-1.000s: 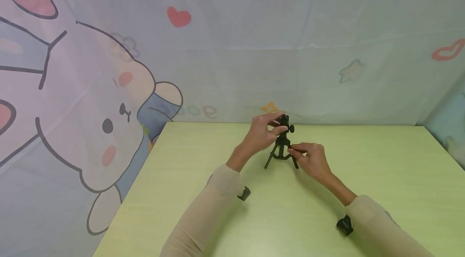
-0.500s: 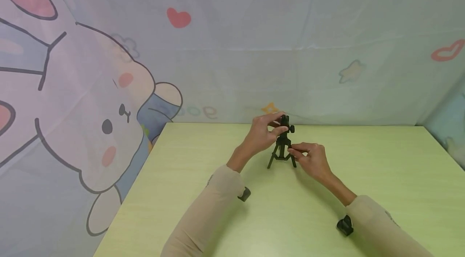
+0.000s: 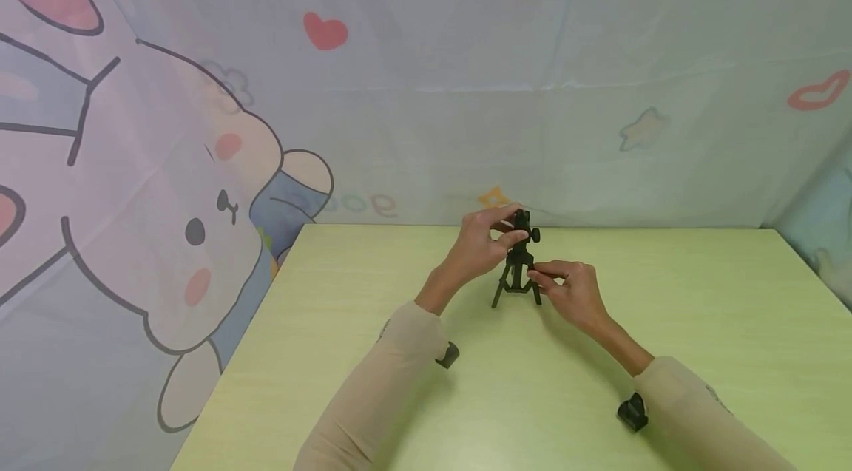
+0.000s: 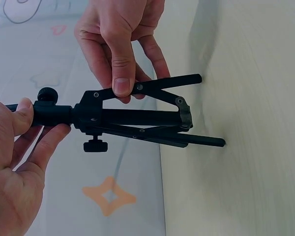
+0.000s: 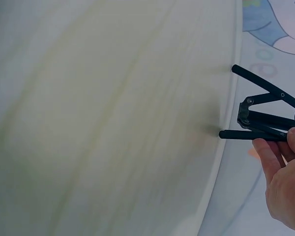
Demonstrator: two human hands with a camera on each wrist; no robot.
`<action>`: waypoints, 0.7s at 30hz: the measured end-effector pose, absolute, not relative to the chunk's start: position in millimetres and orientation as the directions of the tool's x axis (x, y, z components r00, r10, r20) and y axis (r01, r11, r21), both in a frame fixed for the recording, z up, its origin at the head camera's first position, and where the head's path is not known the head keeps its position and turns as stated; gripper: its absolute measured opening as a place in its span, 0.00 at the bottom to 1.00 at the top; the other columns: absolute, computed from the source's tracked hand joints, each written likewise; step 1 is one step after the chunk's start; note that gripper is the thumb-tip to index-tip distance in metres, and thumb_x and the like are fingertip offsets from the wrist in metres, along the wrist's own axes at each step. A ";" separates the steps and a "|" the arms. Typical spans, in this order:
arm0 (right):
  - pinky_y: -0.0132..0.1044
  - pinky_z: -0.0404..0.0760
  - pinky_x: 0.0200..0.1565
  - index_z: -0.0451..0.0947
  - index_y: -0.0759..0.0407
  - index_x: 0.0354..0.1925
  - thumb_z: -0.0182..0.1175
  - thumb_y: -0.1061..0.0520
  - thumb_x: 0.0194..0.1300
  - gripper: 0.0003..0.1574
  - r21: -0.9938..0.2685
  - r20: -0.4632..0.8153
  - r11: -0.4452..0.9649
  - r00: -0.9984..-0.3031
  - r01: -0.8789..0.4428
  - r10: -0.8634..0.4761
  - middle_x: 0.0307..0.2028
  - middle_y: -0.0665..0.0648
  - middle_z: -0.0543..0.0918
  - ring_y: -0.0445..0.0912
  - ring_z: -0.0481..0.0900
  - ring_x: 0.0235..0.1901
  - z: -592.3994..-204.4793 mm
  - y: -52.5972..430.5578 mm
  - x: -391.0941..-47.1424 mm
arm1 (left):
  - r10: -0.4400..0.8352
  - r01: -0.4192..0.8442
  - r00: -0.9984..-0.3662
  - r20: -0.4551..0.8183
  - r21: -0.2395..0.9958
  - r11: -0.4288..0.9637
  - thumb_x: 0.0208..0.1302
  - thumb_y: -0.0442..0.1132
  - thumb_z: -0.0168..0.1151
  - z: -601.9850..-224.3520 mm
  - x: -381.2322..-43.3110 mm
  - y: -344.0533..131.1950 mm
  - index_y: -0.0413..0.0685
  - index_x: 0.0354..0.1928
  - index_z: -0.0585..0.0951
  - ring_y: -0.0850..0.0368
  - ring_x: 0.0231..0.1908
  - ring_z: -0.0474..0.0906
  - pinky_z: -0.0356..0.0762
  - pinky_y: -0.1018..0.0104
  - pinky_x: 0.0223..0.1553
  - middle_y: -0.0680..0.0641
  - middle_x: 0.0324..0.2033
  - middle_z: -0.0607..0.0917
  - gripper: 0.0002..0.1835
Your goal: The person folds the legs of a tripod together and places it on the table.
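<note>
A small black tripod point(image 3: 516, 279) stands upright near the back of the table, its legs partly spread. My left hand point(image 3: 476, 243) grips its upper column between thumb and fingers, just under the head. My right hand point(image 3: 574, 292) pinches the right leg near its upper brace. The left wrist view shows the thumb of the right hand point(image 4: 120, 49) pressed on that leg, with a round knob point(image 4: 47, 94) on the column and a second knob point(image 4: 95, 145) below the leg hub. In the right wrist view, leg tips point(image 5: 227, 133) reach down to the tabletop.
The pale yellow-green table point(image 3: 373, 271) ends close behind the tripod against a hanging cloth backdrop point(image 3: 433, 123) printed with hearts and a rabbit. Black wrist devices point(image 3: 632, 412) sit beneath both sleeves.
The tripod's legs have drawn closer together, the left foot moving right and the right foot moving slightly left. Both hands keep nearly the same place and hold.
</note>
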State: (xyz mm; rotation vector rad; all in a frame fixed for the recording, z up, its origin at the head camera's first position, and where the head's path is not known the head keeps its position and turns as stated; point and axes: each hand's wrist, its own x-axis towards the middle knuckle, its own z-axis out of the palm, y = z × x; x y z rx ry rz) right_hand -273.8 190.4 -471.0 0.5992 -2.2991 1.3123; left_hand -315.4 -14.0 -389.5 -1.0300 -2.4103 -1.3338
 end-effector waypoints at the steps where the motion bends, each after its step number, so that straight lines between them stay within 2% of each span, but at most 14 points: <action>1: 0.23 0.82 0.28 0.90 0.71 0.40 0.70 0.68 0.65 0.06 -0.694 0.552 0.458 -0.819 -0.555 -0.157 0.35 0.65 0.90 0.55 0.89 0.25 -470.9 190.2 -273.9 | 0.479 0.662 -0.734 0.481 0.664 0.348 0.73 0.37 0.67 -389.4 -315.6 -14.1 0.40 0.68 0.78 0.47 0.49 0.88 0.84 0.73 0.41 0.41 0.55 0.86 0.24; 6: 0.22 0.83 0.29 0.89 0.72 0.41 0.70 0.68 0.66 0.06 -0.703 0.539 0.457 -0.828 -0.545 -0.157 0.36 0.66 0.90 0.56 0.90 0.27 -470.7 189.7 -274.2 | 0.483 0.675 -0.724 0.493 0.652 0.346 0.72 0.37 0.68 -388.9 -315.7 -14.9 0.35 0.68 0.77 0.46 0.48 0.88 0.84 0.73 0.41 0.39 0.54 0.86 0.26; 21: 0.23 0.83 0.31 0.89 0.71 0.43 0.69 0.67 0.68 0.07 -0.727 0.512 0.447 -0.845 -0.522 -0.154 0.37 0.66 0.90 0.56 0.90 0.29 -470.2 189.7 -273.3 | 0.474 0.663 -0.733 0.488 0.668 0.338 0.72 0.37 0.68 -389.3 -315.1 -15.5 0.37 0.68 0.77 0.46 0.47 0.88 0.84 0.74 0.38 0.40 0.53 0.87 0.26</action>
